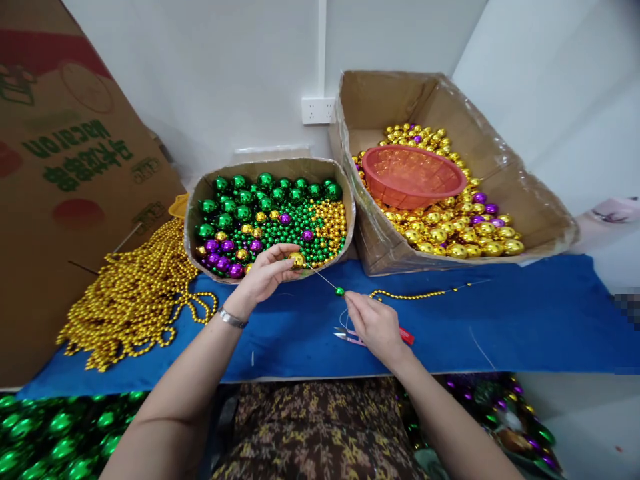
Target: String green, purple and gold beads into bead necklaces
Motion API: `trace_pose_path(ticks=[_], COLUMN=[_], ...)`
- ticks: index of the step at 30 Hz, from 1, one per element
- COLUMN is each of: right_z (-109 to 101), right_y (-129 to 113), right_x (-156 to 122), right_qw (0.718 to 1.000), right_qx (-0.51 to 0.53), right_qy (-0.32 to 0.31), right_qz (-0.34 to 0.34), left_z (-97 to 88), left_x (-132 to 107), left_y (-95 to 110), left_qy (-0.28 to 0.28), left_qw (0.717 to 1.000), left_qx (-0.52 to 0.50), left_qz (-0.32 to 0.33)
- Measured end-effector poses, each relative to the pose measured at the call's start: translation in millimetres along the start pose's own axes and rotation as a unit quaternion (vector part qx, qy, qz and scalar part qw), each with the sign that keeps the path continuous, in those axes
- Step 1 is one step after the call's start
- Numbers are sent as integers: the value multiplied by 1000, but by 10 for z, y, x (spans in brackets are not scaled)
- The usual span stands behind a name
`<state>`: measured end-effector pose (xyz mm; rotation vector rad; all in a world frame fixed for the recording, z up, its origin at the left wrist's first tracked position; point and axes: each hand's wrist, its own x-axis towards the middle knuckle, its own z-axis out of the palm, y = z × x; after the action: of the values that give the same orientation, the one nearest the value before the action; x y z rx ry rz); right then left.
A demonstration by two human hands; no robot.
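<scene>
Over the front rim of the smaller box, my left hand (273, 270) pinches a large gold bead (297, 259). A thin needle or wire (323, 277) runs from that bead down to a small green bead (340, 291) at the fingertips of my right hand (375, 323). My right fingers are closed by the green bead, gripping the wire or thread there. Beneath that hand lie pink-handled thread snips (350, 337) and a red object (407, 335), partly covered. A loop of pale thread hangs near the snips.
The smaller carton (270, 167) holds green, gold and purple beads. A larger carton (395, 100) at right contains gold and purple beads and a red plastic basket (415, 177). Gold bead strands (135, 300) are heaped left; a short gold strand (410, 296) lies on the blue cloth (540, 320).
</scene>
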<state>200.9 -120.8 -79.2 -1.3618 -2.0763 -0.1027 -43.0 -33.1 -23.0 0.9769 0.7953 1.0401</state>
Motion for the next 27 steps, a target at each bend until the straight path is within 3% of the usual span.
trace_pose_path(ticks=[8,19,23,27], right_z=[-30,-32,12,33], right_y=[-7,-12,-52,-83], right_x=[-2,-12,3,26], right_qw=[1000,1000,1000,999], right_qx=[-12,-20,-26,39], right_qy=[22,5,8,-1], right_qz=[-18,-18,-16,2], left_z=[-19,4,73,127], left_x=[1,-47,-106,-168], left_y=[-33,-11,-87,-203], left_qy=[25,21,13,10], left_qw=[1000,1000,996,996], left_qx=[-11,16,79,82], left_qz=[6,17,49,45])
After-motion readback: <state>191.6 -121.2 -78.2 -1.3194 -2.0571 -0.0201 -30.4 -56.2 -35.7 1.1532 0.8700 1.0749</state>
